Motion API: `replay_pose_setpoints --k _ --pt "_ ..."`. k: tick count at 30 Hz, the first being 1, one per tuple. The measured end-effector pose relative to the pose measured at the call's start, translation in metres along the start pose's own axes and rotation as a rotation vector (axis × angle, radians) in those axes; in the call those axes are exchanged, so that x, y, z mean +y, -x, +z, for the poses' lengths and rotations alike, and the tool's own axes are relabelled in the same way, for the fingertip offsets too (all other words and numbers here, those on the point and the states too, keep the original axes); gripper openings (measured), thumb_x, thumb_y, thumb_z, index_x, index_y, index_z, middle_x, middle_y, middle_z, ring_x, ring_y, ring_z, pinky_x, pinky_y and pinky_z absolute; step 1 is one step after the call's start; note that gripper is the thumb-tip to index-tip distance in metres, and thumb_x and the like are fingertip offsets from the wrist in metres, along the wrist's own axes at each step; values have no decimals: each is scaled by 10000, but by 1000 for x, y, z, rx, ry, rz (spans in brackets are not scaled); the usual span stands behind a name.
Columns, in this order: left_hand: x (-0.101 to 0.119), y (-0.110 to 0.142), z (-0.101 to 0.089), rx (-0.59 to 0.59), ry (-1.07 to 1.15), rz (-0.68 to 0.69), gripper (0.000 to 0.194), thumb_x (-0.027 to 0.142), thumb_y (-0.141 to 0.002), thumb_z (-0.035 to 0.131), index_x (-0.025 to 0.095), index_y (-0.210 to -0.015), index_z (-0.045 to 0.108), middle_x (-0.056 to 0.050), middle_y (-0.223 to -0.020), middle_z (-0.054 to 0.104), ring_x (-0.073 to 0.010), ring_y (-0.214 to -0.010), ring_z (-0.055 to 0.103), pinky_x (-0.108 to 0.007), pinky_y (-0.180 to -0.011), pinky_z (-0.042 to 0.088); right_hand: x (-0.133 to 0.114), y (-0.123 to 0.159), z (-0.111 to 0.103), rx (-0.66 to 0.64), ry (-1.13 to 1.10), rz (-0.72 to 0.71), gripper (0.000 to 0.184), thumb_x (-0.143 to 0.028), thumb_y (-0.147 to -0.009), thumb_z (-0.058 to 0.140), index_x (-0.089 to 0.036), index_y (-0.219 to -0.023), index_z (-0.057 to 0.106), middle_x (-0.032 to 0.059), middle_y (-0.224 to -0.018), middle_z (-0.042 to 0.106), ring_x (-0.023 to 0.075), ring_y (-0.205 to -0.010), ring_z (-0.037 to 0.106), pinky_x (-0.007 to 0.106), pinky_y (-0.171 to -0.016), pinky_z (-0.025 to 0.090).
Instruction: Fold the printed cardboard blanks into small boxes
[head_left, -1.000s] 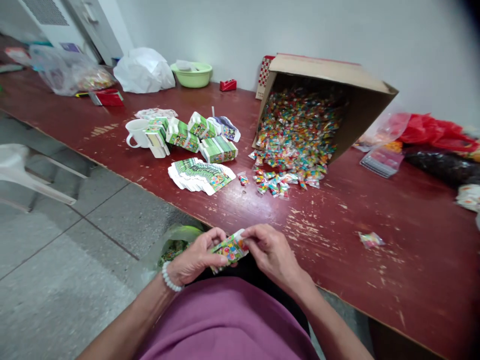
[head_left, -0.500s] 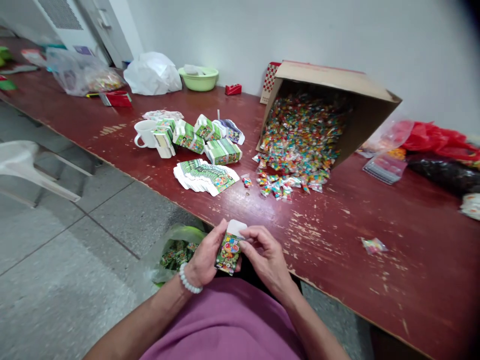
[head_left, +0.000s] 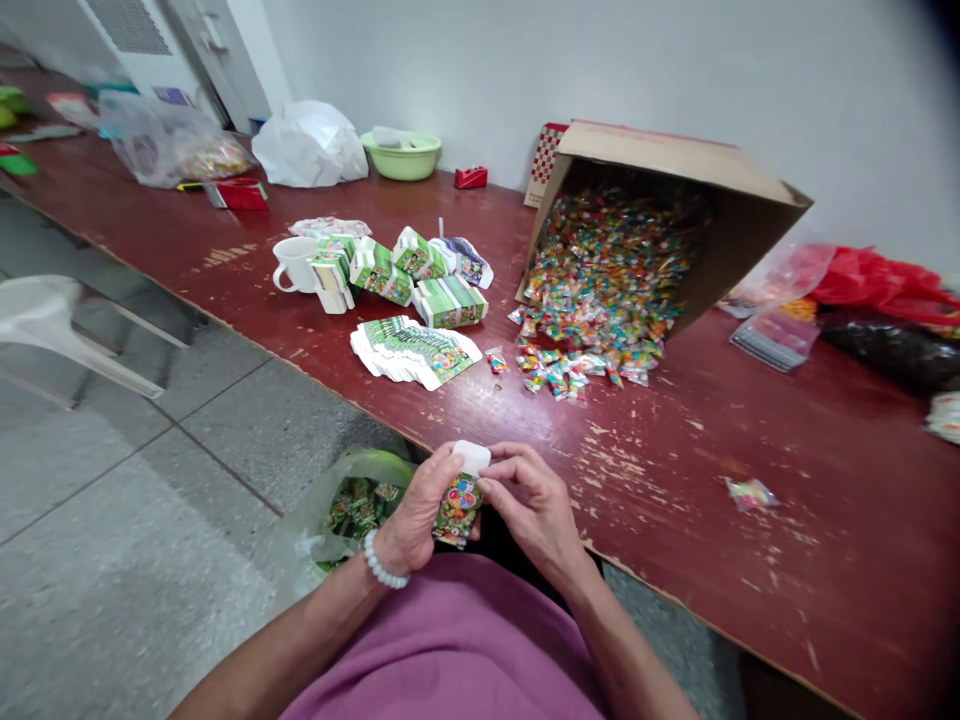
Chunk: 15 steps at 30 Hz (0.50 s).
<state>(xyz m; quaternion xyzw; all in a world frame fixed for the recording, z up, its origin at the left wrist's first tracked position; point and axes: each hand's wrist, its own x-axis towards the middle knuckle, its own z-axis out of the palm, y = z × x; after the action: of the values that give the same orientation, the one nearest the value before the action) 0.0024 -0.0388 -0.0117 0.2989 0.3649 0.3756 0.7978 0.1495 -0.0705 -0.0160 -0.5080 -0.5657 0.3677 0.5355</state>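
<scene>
In front of my body, just off the table's edge, I hold a small printed green candy box (head_left: 457, 508) with its white top flap raised. My left hand (head_left: 420, 508) is wrapped round it from the left, thumb near the flap. The thumb and fingers of my right hand (head_left: 536, 510) pinch at its upper right edge. Beyond them on the table lies a fanned stack of flat green cartons (head_left: 412, 350). Wrapped candies (head_left: 570, 372) spill from a cardboard box (head_left: 750, 230) lying on its side.
Banded bundles of cartons (head_left: 450, 301) lie beside a white mug (head_left: 296, 265). Below the table edge, an open plastic bag (head_left: 367, 508) contains green packets. One wrapped candy (head_left: 751, 494) lies to the right. A white plastic chair (head_left: 45, 300) stands at left.
My left thumb has moved up to the base of the box's white flap. My right fingers stay at its upper right edge. The view has shifted slightly.
</scene>
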Motion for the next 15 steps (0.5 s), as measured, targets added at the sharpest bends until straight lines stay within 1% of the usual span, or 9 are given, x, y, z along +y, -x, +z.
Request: replay_pose_setpoints --k 1,3,4,5,7,9,10,13,15 --pt "0 0 -1 -11 -11 -6 280 429 -885 614 199 -1043 586 23 -727 628 -118 -430 593 -224 -382 508 1 -2 0 -10 -73 58 62 -269 -838 693 -208 -843 704 63 -988 678 189 -881 657 325 -795 540" --pt "2 -1 -2 -29 -10 -31 336 470 -908 561 211 -1122 575 2 -758 652 -135 -434 609 -233 -382 502 2 -5 1 13 -199 157 170 -286 -817 714 -217 -967 671 34 -895 691 167 -750 663 290 -674 552" --pt "4 -1 -3 -40 1 -52 378 502 -919 524 217 -1164 568 -9 -774 661 -145 -436 617 -241 -381 499 2 -6 1 27 -205 165 216 -286 -818 713 -224 -1017 657 20 -850 690 161 -708 657 278 -640 546" --pt "6 -2 -4 -55 14 -81 425 536 -926 488 221 -1201 563 -17 -779 664 -154 -436 621 -249 -378 496 1 -7 1 25 -165 133 219 -280 -827 702 -230 -1035 657 13 -827 687 159 -700 653 276 -640 541" --pt "10 -3 -6 -76 26 -142 472 556 -924 469 218 -1237 571 -19 -763 658 -159 -437 621 -256 -380 497 -2 -8 0 -36 -24 3 124 -264 -864 664 -230 -980 693 25 -845 690 166 -762 656 287 -707 529" --pt "11 -4 -8 -70 0 -161 445 502 -909 522 206 -1231 602 -19 -770 658 -145 -443 611 -250 -390 500 -4 -8 -2 -103 63 -83 101 -274 -898 628 -221 -883 713 38 -868 689 173 -824 651 296 -763 511" --pt "11 -4 -9 -56 -30 -150 423 464 -899 550 201 -1223 619 -22 -790 664 -137 -451 606 -244 -398 500 -4 -8 -2 -109 68 -78 123 -288 -904 623 -217 -853 708 38 -862 684 171 -823 646 293 -761 507" --pt "7 -5 -9 -17 -148 -74 419 420 -885 578 206 -1240 640 -45 -929 693 -134 -528 620 -232 -431 505 -2 -9 -2 -89 14 78 122 -317 -876 657 -205 -832 676 24 -807 674 157 -745 626 269 -685 508" --pt "4 -6 -9 -20 -192 -72 471 471 -895 559 216 -1285 626 -52 -950 699 -140 -564 625 -230 -444 507 0 -10 -1 -112 -53 173 116 -311 -846 686 -196 -855 673 26 -824 687 145 -708 612 253 -643 504"
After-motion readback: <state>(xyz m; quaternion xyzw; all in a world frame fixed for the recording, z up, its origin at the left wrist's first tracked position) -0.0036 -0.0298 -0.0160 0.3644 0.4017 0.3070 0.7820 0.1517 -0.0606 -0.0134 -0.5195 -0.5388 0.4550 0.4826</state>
